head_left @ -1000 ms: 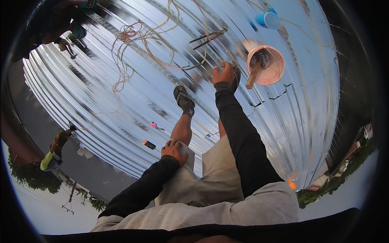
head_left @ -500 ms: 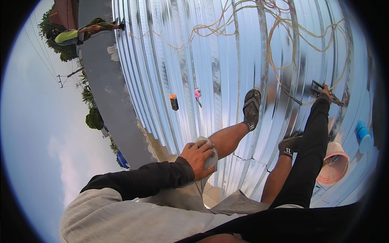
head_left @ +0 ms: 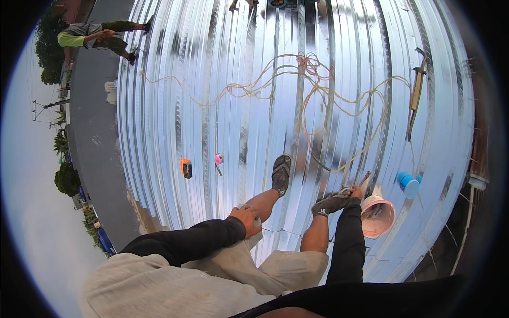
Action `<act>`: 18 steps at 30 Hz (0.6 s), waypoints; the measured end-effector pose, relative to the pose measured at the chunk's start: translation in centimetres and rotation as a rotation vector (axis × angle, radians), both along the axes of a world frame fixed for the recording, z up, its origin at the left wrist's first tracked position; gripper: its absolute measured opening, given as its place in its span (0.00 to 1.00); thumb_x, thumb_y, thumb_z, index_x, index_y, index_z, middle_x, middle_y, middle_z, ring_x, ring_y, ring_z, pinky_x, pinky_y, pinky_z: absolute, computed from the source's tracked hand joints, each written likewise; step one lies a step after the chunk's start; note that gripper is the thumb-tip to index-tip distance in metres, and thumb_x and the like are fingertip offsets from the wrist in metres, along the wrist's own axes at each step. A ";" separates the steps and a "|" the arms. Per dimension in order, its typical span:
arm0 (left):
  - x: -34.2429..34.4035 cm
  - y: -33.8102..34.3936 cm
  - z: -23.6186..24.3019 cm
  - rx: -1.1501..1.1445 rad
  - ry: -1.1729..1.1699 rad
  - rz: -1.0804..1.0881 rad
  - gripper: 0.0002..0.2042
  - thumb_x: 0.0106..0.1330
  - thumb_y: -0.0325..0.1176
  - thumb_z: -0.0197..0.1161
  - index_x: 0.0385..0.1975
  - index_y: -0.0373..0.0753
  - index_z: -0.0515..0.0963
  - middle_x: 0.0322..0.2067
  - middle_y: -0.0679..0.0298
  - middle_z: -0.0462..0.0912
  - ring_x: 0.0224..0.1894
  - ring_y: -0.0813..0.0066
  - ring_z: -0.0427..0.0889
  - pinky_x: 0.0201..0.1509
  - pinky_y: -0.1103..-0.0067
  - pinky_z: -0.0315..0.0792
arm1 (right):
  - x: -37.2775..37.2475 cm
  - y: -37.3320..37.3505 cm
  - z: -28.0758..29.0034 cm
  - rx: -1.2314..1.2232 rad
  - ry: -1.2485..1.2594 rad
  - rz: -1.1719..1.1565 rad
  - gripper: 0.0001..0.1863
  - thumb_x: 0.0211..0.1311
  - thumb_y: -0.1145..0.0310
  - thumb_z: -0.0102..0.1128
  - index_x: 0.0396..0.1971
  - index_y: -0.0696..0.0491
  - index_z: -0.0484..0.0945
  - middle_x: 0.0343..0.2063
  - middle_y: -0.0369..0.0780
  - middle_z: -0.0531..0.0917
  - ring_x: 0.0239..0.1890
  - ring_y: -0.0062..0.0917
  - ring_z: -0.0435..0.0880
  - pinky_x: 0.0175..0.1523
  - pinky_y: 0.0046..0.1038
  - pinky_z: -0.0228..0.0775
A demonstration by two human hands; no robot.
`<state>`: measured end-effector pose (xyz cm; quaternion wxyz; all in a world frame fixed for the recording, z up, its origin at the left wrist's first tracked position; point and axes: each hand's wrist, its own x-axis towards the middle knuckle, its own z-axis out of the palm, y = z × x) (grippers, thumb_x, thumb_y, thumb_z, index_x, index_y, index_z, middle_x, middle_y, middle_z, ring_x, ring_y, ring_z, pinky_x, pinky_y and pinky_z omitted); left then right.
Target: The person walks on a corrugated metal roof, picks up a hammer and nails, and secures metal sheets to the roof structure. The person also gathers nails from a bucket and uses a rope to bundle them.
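My left hand [head_left: 245, 218] rests over my bent left knee, fingers loosely spread on the shorts' cloth. My right hand [head_left: 356, 193] is down beside my right sandal [head_left: 331, 204], fingers closed round a slim tool [head_left: 366, 177] too small to name. Just right of it a pink bucket [head_left: 378, 227] lies at an angle with things inside, and a blue cylindrical container [head_left: 408, 186] is near it. Beyond, pale tangled cords [head_left: 313, 66] spread over the ribbed metal sheets [head_left: 249, 132]. An orange-and-black object [head_left: 186, 168] and a small pink item [head_left: 218, 159] lie to the left.
A co-worker in a yellow-sleeved top [head_left: 74, 38] is at the sheets' far left edge, by a grey strip [head_left: 95, 132]. Another person's feet [head_left: 278, 3] show at the top. Long tools [head_left: 415, 95] lie at right. Dark edging [head_left: 477, 164] borders the right side.
The view has swung round. My right hand reached forward among the cords and dark tools, then came back beside my right foot with a slim tool. My left hand stays on my knee.
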<state>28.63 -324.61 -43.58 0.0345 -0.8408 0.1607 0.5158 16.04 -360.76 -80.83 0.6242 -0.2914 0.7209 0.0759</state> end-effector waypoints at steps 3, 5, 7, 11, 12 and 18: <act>0.9 -0.1 0.5 -0.007 0.050 0.015 0.21 0.52 0.49 0.60 0.40 0.41 0.77 0.47 0.57 0.77 0.54 0.60 0.71 0.55 0.65 0.66 | -1.3 3.5 8.2 0.290 -0.063 -0.040 0.12 0.61 0.55 0.48 0.25 0.47 0.71 0.14 0.31 0.66 0.12 0.20 0.63 0.16 0.26 0.57; 1.5 -0.2 0.9 -0.019 0.067 0.048 0.20 0.52 0.48 0.60 0.40 0.41 0.77 0.45 0.54 0.78 0.53 0.57 0.72 0.56 0.66 0.66 | -1.2 5.7 13.8 0.498 -0.076 0.156 0.09 0.56 0.66 0.59 0.21 0.49 0.70 0.14 0.32 0.67 0.10 0.19 0.61 0.17 0.25 0.56; 1.9 -0.2 1.6 -0.145 0.003 0.066 0.20 0.52 0.47 0.60 0.40 0.40 0.78 0.44 0.52 0.78 0.52 0.56 0.73 0.57 0.67 0.66 | -0.8 8.0 19.5 0.498 0.084 0.245 0.09 0.59 0.69 0.55 0.20 0.53 0.70 0.14 0.37 0.69 0.13 0.26 0.67 0.18 0.31 0.61; 1.6 0.3 4.6 -0.163 -0.038 0.036 0.20 0.52 0.45 0.61 0.39 0.37 0.78 0.41 0.50 0.79 0.48 0.54 0.76 0.54 0.67 0.68 | -1.7 11.1 30.0 0.491 -0.042 0.528 0.11 0.61 0.62 0.50 0.27 0.54 0.74 0.21 0.40 0.76 0.25 0.31 0.73 0.31 0.38 0.68; 1.9 0.1 5.3 -0.219 -0.004 0.062 0.20 0.52 0.45 0.61 0.39 0.36 0.78 0.40 0.50 0.80 0.47 0.54 0.77 0.53 0.67 0.69 | -2.2 11.0 32.1 0.434 -0.111 0.508 0.08 0.59 0.65 0.51 0.28 0.54 0.74 0.23 0.39 0.77 0.27 0.31 0.74 0.33 0.37 0.68; 4.6 0.7 9.2 -0.401 0.108 0.329 0.20 0.53 0.44 0.63 0.37 0.33 0.78 0.36 0.52 0.82 0.42 0.58 0.80 0.49 0.71 0.71 | -5.0 8.2 41.6 0.397 -0.259 0.547 0.12 0.48 0.80 0.55 0.34 0.49 0.75 0.32 0.36 0.81 0.37 0.28 0.79 0.41 0.37 0.72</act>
